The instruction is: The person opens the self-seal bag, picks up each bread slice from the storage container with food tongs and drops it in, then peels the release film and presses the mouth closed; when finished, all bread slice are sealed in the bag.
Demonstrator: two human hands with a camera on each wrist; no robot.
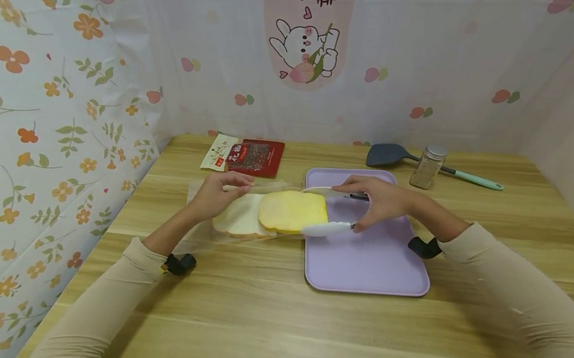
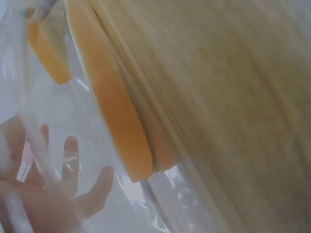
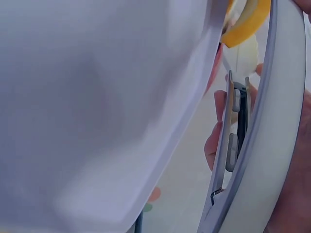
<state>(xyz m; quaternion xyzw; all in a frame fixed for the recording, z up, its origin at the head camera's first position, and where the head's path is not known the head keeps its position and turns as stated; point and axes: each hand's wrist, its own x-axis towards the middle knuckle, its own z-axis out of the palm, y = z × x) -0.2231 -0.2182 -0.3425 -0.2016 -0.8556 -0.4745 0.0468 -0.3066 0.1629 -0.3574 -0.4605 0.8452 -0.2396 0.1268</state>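
My right hand [image 1: 385, 202] grips a pair of white tongs [image 1: 329, 229], thumb on one arm and fingers on the other. Between their spread tips lies a yellow bread slice [image 1: 294, 210], partly over a paler bread slice [image 1: 237, 215] that sits inside a clear plastic bag [image 1: 200, 241]. My left hand [image 1: 213, 194] pinches the bag's upper edge, thumb and forefinger together. In the left wrist view, the lower slice's orange crust [image 2: 124, 121] shows through the film. The right wrist view has one tong arm [image 3: 277, 121] close up.
A lilac tray [image 1: 367, 271] lies under the tongs and the yellow slice's right end. Behind it are a dark spatula [image 1: 388, 155] with a mint handle and a glass spice jar [image 1: 428, 167]. Red and cream seasoning packets [image 1: 254, 157] lie behind the bag, near the curtain.
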